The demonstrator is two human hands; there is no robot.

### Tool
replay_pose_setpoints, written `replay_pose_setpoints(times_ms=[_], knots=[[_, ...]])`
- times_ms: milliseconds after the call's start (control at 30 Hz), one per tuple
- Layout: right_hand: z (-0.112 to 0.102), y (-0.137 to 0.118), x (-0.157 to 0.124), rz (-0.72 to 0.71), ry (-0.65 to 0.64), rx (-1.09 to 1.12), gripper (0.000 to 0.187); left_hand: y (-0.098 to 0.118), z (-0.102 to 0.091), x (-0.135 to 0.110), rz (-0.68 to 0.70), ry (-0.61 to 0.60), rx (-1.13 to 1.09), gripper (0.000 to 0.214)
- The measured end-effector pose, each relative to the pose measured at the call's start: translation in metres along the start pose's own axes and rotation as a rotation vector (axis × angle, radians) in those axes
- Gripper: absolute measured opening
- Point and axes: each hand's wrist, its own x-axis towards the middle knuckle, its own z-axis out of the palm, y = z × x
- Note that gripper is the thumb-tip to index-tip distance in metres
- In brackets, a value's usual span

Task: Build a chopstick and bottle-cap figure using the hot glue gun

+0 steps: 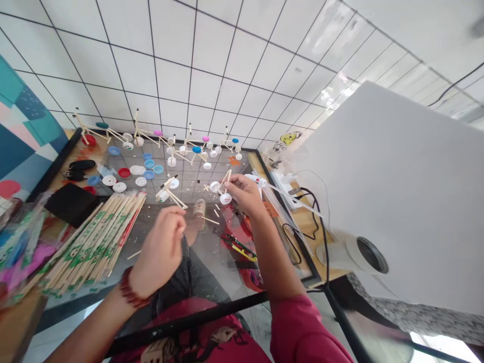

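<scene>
My right hand (244,194) pinches a small stick frame (227,178) with white bottle caps fixed to it like wheels, held low over the glass tabletop. My left hand (162,247) is closed, its fingers curled; whether anything is inside them is hidden. Just beyond its fingertips lies another small stick-and-cap model (169,192). Beside my right hand, partly behind it, is a white glue gun (257,180). Short cut pieces of stick (210,220) lie on the glass between my hands.
Finished-looking stick-and-cap models (191,146) stand along the tiled wall. Loose caps (124,172) lie at the left, near bundled wrapped chopsticks (94,242) and a black box (71,204). Black cables (316,212) and a tape roll (372,254) are right. A cutter (242,249) lies ahead of me.
</scene>
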Motion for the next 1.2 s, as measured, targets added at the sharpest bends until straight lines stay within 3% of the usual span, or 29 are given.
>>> replay_pose_setpoints(times_ms=[100,167,300,367,533,667,733,933,1067,1200], knots=[[0.007,0.03,0.012,-0.001,-0.023,-0.18,0.037,-0.012,-0.034,-0.023,-0.218,0.028,-0.435,0.024],[0.013,0.044,0.019,-0.007,-0.033,-0.263,0.033,-0.022,-0.045,-0.035,-0.345,0.058,-0.595,0.028],[0.027,0.055,0.026,-0.038,-0.082,-0.369,0.016,-0.04,-0.039,-0.05,-0.47,0.061,-0.533,0.035],[0.031,0.056,0.028,-0.065,-0.102,-0.43,0.01,-0.046,-0.028,-0.05,-0.415,0.049,-0.357,0.033],[0.026,0.051,0.026,-0.127,-0.115,-0.594,0.016,-0.04,0.002,-0.027,0.048,-0.068,0.389,0.03],[0.024,0.044,0.0,-0.182,-0.082,-0.757,0.027,-0.028,0.02,-0.004,0.14,-0.237,0.837,0.048],[0.03,0.042,-0.023,-0.223,-0.116,-0.84,0.026,-0.028,0.025,0.002,0.151,-0.287,0.912,0.051],[0.04,0.035,-0.085,-0.291,-0.462,-1.174,0.038,-0.041,0.03,0.004,0.112,-0.369,0.929,0.046],[0.026,0.025,-0.086,-0.226,-0.421,-1.198,0.027,-0.044,0.029,0.002,0.107,-0.374,0.901,0.041],[0.032,0.027,-0.062,-0.123,-0.351,-1.225,0.036,-0.044,0.029,-0.001,0.08,-0.391,0.883,0.039]])
